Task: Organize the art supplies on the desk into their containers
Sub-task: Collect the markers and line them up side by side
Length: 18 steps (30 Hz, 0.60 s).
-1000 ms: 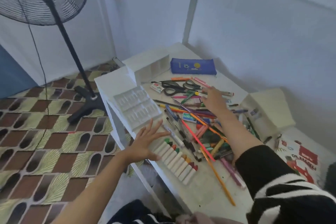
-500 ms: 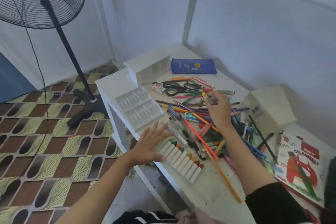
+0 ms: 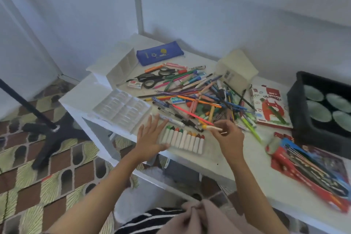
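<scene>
A row of several white-wrapped oil pastels (image 3: 183, 138) lies side by side near the white desk's (image 3: 247, 169) front edge. My left hand (image 3: 151, 138) lies flat with spread fingers against the row's left end. My right hand (image 3: 228, 135) pinches a yellow-tipped pastel stick (image 3: 210, 128) just above the row's right end. Behind them a heap of pens, pencils and markers (image 3: 205, 99) covers the middle of the desk. An empty white compartment tray (image 3: 121, 109) sits to the left.
Black scissors (image 3: 150, 79), a blue pencil case (image 3: 159, 55) and a white organizer (image 3: 115, 64) lie at the back left. A cream box (image 3: 237, 68), an oil pastel box (image 3: 269, 108), a black basket (image 3: 322, 112) and a pencil pack (image 3: 311, 171) are on the right. A fan stand (image 3: 47, 131) occupies the floor.
My right hand drew back from the pen heap toward the pastel row, now holding a yellow-tipped stick. My left hand stayed beside the row. The camera turned right.
</scene>
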Tool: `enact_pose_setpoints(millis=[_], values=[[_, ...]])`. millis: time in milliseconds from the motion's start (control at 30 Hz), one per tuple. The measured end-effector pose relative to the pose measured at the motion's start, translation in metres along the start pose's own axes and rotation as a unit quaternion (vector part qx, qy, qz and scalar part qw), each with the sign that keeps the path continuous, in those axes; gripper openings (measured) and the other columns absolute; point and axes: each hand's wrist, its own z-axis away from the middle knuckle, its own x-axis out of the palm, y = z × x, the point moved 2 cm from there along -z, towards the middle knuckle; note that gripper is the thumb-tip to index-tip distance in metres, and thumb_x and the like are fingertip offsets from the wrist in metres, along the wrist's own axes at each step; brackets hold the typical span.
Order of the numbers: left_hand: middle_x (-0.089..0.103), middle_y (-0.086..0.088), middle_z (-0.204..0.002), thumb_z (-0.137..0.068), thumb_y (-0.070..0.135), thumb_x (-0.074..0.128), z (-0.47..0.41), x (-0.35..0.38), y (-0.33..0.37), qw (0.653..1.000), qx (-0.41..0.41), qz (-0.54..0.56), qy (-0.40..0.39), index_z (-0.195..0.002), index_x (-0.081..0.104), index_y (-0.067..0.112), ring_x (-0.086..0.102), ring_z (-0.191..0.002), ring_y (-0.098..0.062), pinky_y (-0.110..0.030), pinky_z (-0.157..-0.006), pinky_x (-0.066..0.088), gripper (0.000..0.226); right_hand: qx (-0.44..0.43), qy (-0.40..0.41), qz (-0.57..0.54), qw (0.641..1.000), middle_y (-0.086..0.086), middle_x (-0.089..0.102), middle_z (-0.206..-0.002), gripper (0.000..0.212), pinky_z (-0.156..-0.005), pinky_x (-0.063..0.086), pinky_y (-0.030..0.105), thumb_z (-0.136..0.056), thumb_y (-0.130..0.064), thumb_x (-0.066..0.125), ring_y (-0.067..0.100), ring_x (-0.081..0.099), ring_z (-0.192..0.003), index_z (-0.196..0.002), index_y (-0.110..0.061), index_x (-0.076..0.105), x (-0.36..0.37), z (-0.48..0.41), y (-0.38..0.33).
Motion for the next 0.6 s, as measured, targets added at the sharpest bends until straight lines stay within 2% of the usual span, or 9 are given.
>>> enact_pose_setpoints(millis=[67,133,233,267,367,500,600], values=[[-0.030,0.012,-0.151,-0.078,0.059,0.044,0.000,0.000,-0.001,1.000,0.006,-0.001,-0.010,-0.139,-0.006,0.051,-0.035,-0.136,-0.009,-0.041,-0.112,-0.018,0.080,0.016,0.047,0.015,0.999,-0.013,0.064,-0.076,0.010,-0.076,0.050,0.024,-0.078,-0.014,0.075,0.005,0.061,-0.074,-0.080,-0.018,0.066,-0.006,0.018,0.003],[-0.029,0.009,-0.152,-0.087,0.053,0.052,-0.002,-0.002,-0.002,1.000,0.012,-0.002,-0.016,-0.143,-0.005,0.048,-0.034,-0.136,-0.009,-0.042,-0.112,-0.018,0.080,0.034,0.078,0.006,0.996,-0.003,0.065,-0.078,0.005,-0.072,0.051,0.024,-0.084,-0.011,0.068,0.008,0.061,-0.072,-0.082,-0.015,0.066,-0.006,0.032,0.003],[-0.027,0.006,-0.154,-0.091,0.044,0.054,-0.003,-0.005,-0.001,1.000,0.010,-0.008,-0.025,-0.148,0.000,0.041,-0.032,-0.138,-0.010,-0.043,-0.112,-0.017,0.079,0.029,0.116,0.020,0.993,0.003,0.063,-0.088,0.011,-0.065,0.043,0.005,-0.086,-0.004,0.063,0.008,0.058,-0.073,-0.087,-0.014,0.067,-0.004,0.053,0.004],[-0.027,0.006,-0.154,-0.091,0.044,0.054,-0.004,-0.006,0.001,1.000,0.008,-0.014,-0.026,-0.149,0.000,0.039,-0.031,-0.138,-0.011,-0.043,-0.112,-0.017,0.079,0.022,0.122,0.023,0.992,0.003,0.061,-0.090,0.013,-0.064,0.042,0.003,-0.085,-0.001,0.063,0.009,0.058,-0.073,-0.089,-0.013,0.067,-0.003,0.058,0.003],[-0.026,0.004,-0.155,-0.092,0.046,0.051,-0.001,-0.006,0.002,0.999,0.010,-0.027,-0.032,-0.150,-0.002,0.037,-0.027,-0.140,-0.013,-0.043,-0.112,-0.015,0.079,0.025,0.118,0.022,0.992,0.000,0.062,-0.090,0.022,-0.065,0.046,0.007,-0.080,0.004,0.066,0.010,0.058,-0.075,-0.093,-0.013,0.065,0.005,0.074,0.001],[-0.023,0.000,-0.156,-0.092,0.047,0.051,-0.001,-0.009,0.004,0.998,0.011,-0.052,-0.033,-0.150,0.000,0.033,-0.022,-0.143,-0.016,-0.046,-0.113,-0.012,0.079,-0.019,0.096,0.063,0.993,-0.002,0.065,-0.089,0.024,-0.075,0.051,0.022,-0.078,0.009,0.065,0.013,0.061,-0.082,-0.092,-0.010,0.069,0.015,0.084,-0.001],[-0.023,0.000,-0.156,-0.092,0.047,0.051,-0.001,-0.009,0.005,0.998,0.015,-0.045,-0.031,-0.151,0.000,0.033,-0.022,-0.143,-0.017,-0.046,-0.113,-0.012,0.079,-0.025,0.076,0.076,0.994,0.000,0.067,-0.097,0.029,-0.082,0.047,0.018,-0.079,0.009,0.063,0.011,0.060,-0.091,-0.099,-0.010,0.070,0.020,0.091,0.000]])
